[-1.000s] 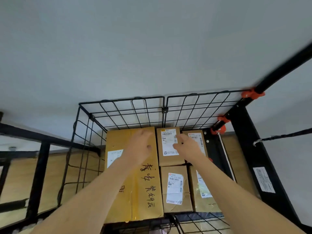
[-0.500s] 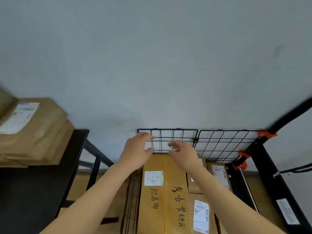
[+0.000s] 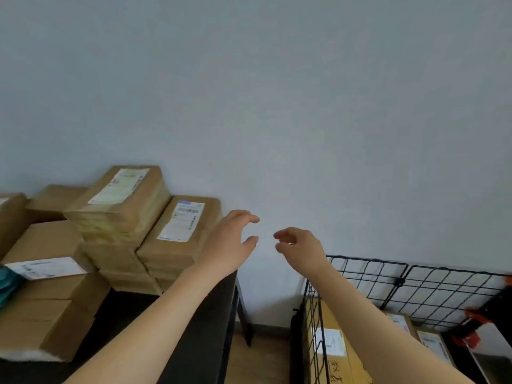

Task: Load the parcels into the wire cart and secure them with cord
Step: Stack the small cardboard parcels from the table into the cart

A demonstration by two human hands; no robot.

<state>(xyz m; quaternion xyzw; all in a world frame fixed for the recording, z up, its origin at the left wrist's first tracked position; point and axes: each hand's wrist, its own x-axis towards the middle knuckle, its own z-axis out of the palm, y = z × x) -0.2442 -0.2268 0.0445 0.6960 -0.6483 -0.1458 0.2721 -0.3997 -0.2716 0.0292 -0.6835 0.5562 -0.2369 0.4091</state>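
Brown cardboard parcels with white labels are stacked on a black table (image 3: 194, 342) at the left; the nearest stack (image 3: 180, 234) lies just left of my left hand. My left hand (image 3: 232, 239) is raised in the air with fingers spread and holds nothing. My right hand (image 3: 299, 245) hovers beside it, fingers loosely curled, empty. The black wire cart (image 3: 399, 284) stands at the lower right. Inside it lie a large yellow-brown parcel (image 3: 332, 345) with handwriting and smaller parcels (image 3: 432, 342).
A plain grey wall fills the upper view. Orange clamps (image 3: 471, 325) sit on a black frame at the cart's right side. A strip of wooden floor (image 3: 257, 361) shows between table and cart. Something teal (image 3: 7, 286) lies at the far left.
The view has swung left from the cart to the parcel stacks on the table. Both hands have left the parcels in the cart and moved up and left, empty.
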